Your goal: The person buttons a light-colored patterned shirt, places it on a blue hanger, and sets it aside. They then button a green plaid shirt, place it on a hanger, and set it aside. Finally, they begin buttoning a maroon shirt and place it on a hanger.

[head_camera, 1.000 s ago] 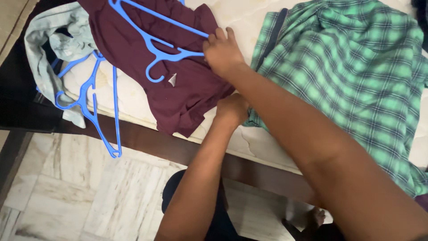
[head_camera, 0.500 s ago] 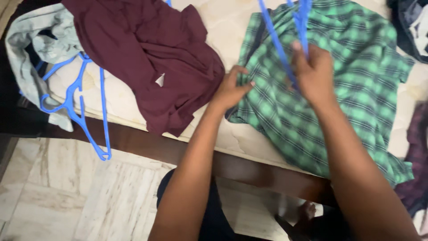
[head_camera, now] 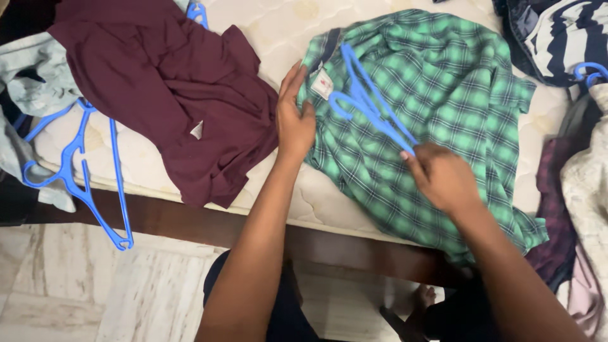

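A green plaid shirt [head_camera: 443,114] lies spread on the cream mattress [head_camera: 266,31]. A blue plastic hanger [head_camera: 367,104] rests on top of it, its hook near the collar. My right hand [head_camera: 440,177] grips the hanger's lower end over the shirt. My left hand [head_camera: 294,120] presses flat on the shirt's collar edge, fingers together, beside the white label. A maroon shirt [head_camera: 164,88] lies crumpled to the left of my left hand.
Another blue hanger [head_camera: 88,190] hangs over the mattress's front left edge, by a pale grey garment [head_camera: 38,76]. Dark and striped clothes [head_camera: 563,38] pile up at the right. The dark wooden bed frame [head_camera: 190,218] runs below, with marble floor [head_camera: 95,291] under it.
My right hand carried the blue hanger from the maroon shirt over to the green plaid shirt and laid it down there. My left hand moved up to the collar.
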